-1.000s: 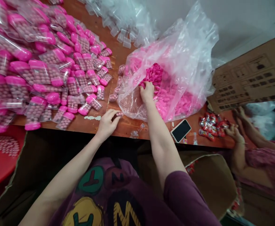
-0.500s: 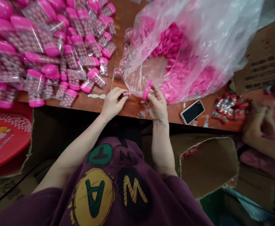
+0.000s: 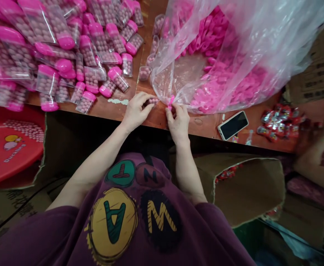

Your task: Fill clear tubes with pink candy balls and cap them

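Note:
My left hand point(image 3: 136, 111) is closed on a small clear container of pink candy balls point(image 3: 153, 100) at the table's front edge. Just to its right, my right hand point(image 3: 178, 120) pinches a bright pink plastic cap point(image 3: 171, 100). A short gap lies between cap and container. Behind both hands is a large clear plastic bag point(image 3: 175, 79) with a heap of pink caps point(image 3: 231, 90) in it. Several uncapped containers point(image 3: 145, 72) of candy stand along the bag's left side. A big pile of capped candy containers point(image 3: 91, 77) covers the table's left part.
A phone point(image 3: 233, 125) lies right of my hands, with red wrapped sweets point(image 3: 279, 122) farther right. Another person's arm point(image 3: 319, 155) rests at the right edge. A red basin point(image 3: 17, 159) with loose pink balls sits lower left. An open carton point(image 3: 250, 192) stands below the table.
My right hand has turned palm-down and brought the pink cap lower and closer to the container. My left hand keeps its hold. The whole view has shifted slightly.

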Tool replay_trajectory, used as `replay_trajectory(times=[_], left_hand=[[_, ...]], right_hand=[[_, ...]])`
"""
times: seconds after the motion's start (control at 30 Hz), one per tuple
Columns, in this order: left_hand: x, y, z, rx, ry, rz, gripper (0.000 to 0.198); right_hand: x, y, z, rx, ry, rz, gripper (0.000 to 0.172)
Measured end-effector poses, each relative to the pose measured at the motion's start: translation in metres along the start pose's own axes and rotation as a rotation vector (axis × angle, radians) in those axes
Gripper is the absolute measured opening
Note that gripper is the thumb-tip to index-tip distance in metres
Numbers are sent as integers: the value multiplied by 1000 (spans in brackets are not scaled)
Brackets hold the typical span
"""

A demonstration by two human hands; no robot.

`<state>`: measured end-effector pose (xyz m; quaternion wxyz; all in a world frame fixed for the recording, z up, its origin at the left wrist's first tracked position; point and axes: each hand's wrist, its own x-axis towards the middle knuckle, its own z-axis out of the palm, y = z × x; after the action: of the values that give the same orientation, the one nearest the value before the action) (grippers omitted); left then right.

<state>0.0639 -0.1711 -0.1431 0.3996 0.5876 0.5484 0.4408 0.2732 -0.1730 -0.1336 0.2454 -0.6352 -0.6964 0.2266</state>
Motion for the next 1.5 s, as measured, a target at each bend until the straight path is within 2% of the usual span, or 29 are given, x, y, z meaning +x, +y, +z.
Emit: replay_trajectory(times=[0.13, 0.27, 0.33, 0.43, 0.53, 0.7, 0.83, 1.07, 1.23, 1.5], left_hand=[[-1, 0, -1, 78, -35, -11, 23], [0, -1, -2, 90, -59, -8, 27], [1, -2, -3, 87, -88, -13, 29], [1, -3, -6, 84, -134, -9, 29], [2, -4, -8, 95, -167, 7, 29], [2, -6, -9, 83, -176, 5, 21], [3, -9, -8, 42, -175, -24, 12], [3, -9, -5, 29, -145, -24, 14], [6, -9, -6, 6, -177, -48, 13], [6, -6, -8, -20, -177, -59, 15]], right_hand=[[-1, -3, 7, -109, 2, -10, 35], [-8, -1, 1, -128, -7, -50, 39], [-9, 0, -3, -18, 8, -42, 40], [-4, -5, -8, 273, 14, 9, 41], [10, -20, -6, 418, -48, 3, 40], [26, -44, 0, 268, -110, -164, 40], [25, -45, -1, 129, -133, -220, 44], [25, -40, 5, 222, -80, -164, 39], [27, -39, 5, 301, -48, -171, 37], [27, -34, 0, 230, -100, -174, 35]])
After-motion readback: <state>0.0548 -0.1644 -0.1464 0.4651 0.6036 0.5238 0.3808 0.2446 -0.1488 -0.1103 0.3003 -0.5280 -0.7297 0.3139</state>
